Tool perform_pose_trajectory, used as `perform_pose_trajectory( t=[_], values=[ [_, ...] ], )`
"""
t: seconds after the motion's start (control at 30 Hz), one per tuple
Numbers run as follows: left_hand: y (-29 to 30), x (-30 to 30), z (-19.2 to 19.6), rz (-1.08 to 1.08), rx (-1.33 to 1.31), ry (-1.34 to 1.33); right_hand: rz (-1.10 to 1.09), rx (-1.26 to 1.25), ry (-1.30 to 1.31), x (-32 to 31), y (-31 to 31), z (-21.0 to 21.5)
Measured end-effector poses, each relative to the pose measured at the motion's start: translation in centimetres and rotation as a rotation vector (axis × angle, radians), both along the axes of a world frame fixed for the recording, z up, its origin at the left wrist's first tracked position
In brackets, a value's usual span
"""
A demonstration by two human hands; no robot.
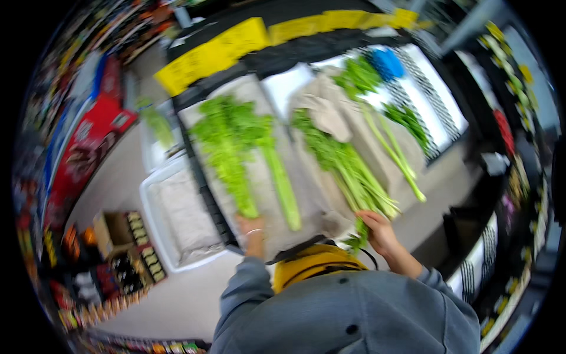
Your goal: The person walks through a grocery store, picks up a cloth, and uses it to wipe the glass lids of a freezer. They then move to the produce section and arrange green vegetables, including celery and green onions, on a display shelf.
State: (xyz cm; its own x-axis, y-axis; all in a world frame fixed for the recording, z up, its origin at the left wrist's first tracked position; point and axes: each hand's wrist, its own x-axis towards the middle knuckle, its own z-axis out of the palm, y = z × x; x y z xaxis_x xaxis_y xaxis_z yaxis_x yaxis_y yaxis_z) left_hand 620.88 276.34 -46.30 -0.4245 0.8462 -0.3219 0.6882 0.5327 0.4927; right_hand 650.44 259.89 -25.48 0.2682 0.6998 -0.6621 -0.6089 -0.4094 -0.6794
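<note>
My left hand (252, 229) is closed round the root end of a leafy celery bunch (227, 156) lying on grey-beige cloth. Beside that bunch lies another celery (279, 183), its base toward me. At the stalk ends of a looser heap of green stalks (345, 168), my right hand (380, 233) pinches a small leafy sprig (356, 237) that hangs below the fingers. Blur hides the exact grip. A crumpled beige cloth (326, 106) partly covers the heap. Farther right lie thin green stalks (392, 147) with leafy tops.
Yellow signs (218, 53) line the display's far edge. At left, a white tub (183, 212) stands on the floor near a clear bin (156, 133) holding greens. Cardboard boxes (115, 230) and red packages (88, 153) sit farther left. A blue object (387, 64) rests at the far right; produce shelves (513, 147) run beyond.
</note>
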Motion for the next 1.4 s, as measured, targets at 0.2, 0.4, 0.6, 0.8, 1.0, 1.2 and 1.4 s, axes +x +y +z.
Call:
perform_pose_trajectory(
  t=[0.2, 0.4, 0.6, 0.8, 1.0, 1.2, 1.4],
  values=[
    [-3.4, -2.0, 1.1, 0.069, 0.170, -0.018, -0.147, 0.074, 0.066, 5.3, 1.1, 0.2],
    [-2.0, 0.3, 2.1, 0.063, -0.179, 0.247, -0.190, -0.068, -0.867, 19.4, 3.3, -5.0],
    [-3.0, 0.3, 1.5, -0.132, 0.058, 0.297, 0.064, -0.048, -1.679, 27.8, 8.0, -8.7],
    [-6.3, 4.6, 5.3, -0.367, 0.529, -0.145, 0.329, 0.019, -1.535, 18.5, 4.3, -7.7],
    [-8.2, 16.2, 11.4, -0.739, 0.432, -0.551, 0.364, -0.346, -1.303, 17.6, -4.2, -10.9],
    [-7.6, 27.8, 10.5, -1.271, 0.405, -0.551, 0.603, -0.220, -1.342, 16.8, -4.3, -9.9],
    [-8.1, 30.3, 5.6, -1.575, 0.230, -0.255, 0.734, -0.214, -1.503, 13.0, -4.2, -10.1]
  ],
)
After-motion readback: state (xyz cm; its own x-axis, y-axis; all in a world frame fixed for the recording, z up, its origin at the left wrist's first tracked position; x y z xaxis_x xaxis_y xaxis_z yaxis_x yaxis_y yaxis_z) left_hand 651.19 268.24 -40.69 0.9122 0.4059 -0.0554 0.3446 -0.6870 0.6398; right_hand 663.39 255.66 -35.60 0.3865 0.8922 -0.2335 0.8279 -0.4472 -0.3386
